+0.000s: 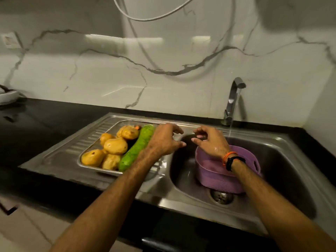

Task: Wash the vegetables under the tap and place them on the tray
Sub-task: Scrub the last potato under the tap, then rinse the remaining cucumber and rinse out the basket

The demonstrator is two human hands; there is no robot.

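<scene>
Since the tap [234, 99] runs at the back right corner of the sink [283, 160], the washing happens in the bowl while the steel tray [85, 151] sits on the ribbed drainer to its left, close enough for a short carry. Potatoes [115, 146] are heaped on the tray with a long green gourd [136, 148] laid along their right side, and something small and orange [137, 127] shows at the far edge. A purple basket [214, 177] stands in the bowl, what it holds hidden from me. Both forearms reach forward from the counter [45, 124] front. Hovering over the tray's right edge, the left hand [164, 140] has its fingers loosely spread and holds nothing; the wet right hand [211, 142] hangs above the basket's rim, fingers half curled, empty too
</scene>
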